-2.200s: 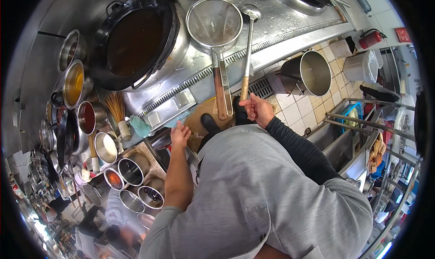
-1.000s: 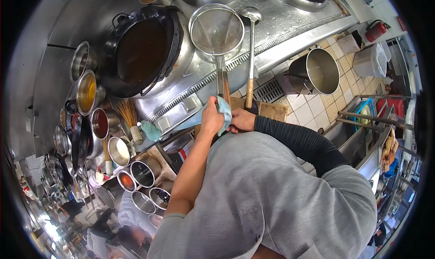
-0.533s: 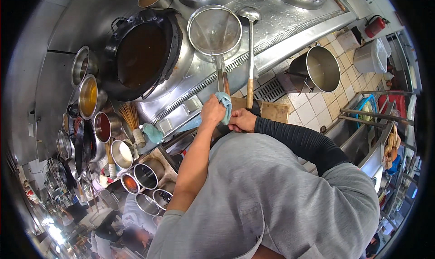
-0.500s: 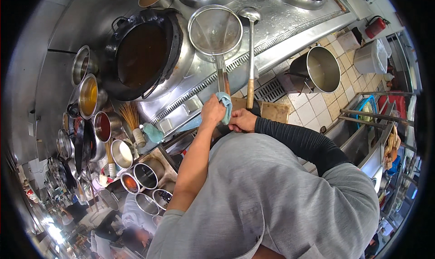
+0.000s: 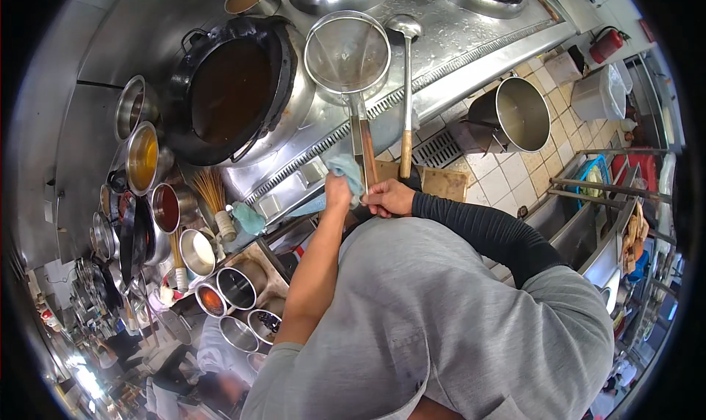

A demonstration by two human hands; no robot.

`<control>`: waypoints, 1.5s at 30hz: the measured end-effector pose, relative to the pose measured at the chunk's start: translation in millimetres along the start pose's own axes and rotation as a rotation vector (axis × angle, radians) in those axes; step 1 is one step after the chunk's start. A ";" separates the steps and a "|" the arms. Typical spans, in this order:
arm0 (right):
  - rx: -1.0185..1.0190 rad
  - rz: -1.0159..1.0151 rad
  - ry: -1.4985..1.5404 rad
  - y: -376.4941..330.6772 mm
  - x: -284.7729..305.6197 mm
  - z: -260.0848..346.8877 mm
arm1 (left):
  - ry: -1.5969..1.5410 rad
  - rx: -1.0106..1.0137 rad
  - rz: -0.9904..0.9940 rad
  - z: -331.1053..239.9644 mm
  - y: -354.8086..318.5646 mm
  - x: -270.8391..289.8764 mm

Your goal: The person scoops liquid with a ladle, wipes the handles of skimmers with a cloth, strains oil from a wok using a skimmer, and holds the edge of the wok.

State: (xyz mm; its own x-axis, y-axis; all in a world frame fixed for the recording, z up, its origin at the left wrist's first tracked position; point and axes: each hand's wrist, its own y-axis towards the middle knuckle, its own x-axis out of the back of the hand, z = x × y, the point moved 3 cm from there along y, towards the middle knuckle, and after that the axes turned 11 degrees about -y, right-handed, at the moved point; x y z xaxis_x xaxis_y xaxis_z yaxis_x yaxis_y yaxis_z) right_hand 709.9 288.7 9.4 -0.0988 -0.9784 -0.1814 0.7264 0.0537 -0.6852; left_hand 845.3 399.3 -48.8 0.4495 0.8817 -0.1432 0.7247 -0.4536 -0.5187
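Observation:
My left hand (image 5: 339, 193) is closed on a pale blue-green cloth (image 5: 346, 168), which is blurred and bunched beside the handle of a round mesh strainer (image 5: 347, 54). My right hand (image 5: 391, 198), below a black sleeve, pinches the near end of that wooden-sided handle. The strainer's basket rests on the steel stove top. To its right a ladle (image 5: 408, 96) lies with its bowl on the stove and its wooden handle reaching past the front edge. How the cloth touches the handle is partly hidden.
A large black wok (image 5: 229, 89) of dark liquid sits left of the strainer. Bowls and pots of sauces, including a yellow one (image 5: 143, 157), crowd the left side, near a bamboo brush (image 5: 215, 199). A tall metal pot (image 5: 523, 115) stands right, over the tiled floor.
My left hand and the cloth have shifted left and off the handle's end, baring more of its wood. My right hand has moved slightly left onto the handle's end.

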 end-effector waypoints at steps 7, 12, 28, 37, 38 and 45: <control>-0.094 -0.088 -0.019 -24.4 7.0 20.3 | -0.676 0.171 -0.012 -16.6 -62.0 34.2; 0.074 -0.028 -0.479 -42.2 -5.6 51.4 | -0.188 -0.073 0.187 -19.6 -103.2 60.6; 0.030 0.168 -0.025 -19.4 -34.0 45.4 | 1.080 -0.327 0.289 -84.1 -124.6 10.3; 0.478 -0.476 -0.637 -45.5 17.5 72.5 | 1.027 -0.253 0.239 -65.5 -105.6 27.5; 0.455 -0.520 -0.733 -45.5 23.7 71.4 | 0.862 -0.232 0.145 -63.3 -101.5 30.4; -0.051 0.041 -0.210 -8.0 4.3 23.6 | 0.749 -0.259 0.016 -64.8 -44.6 -3.7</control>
State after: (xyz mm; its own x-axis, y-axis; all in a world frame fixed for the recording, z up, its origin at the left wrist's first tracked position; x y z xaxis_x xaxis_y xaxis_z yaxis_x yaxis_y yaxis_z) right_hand 719.7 279.4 30.8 0.0783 -0.9950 -0.0625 0.6912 0.0993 -0.7158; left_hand 845.2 407.8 29.5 0.6262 0.5950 0.5039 0.7723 -0.5622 -0.2959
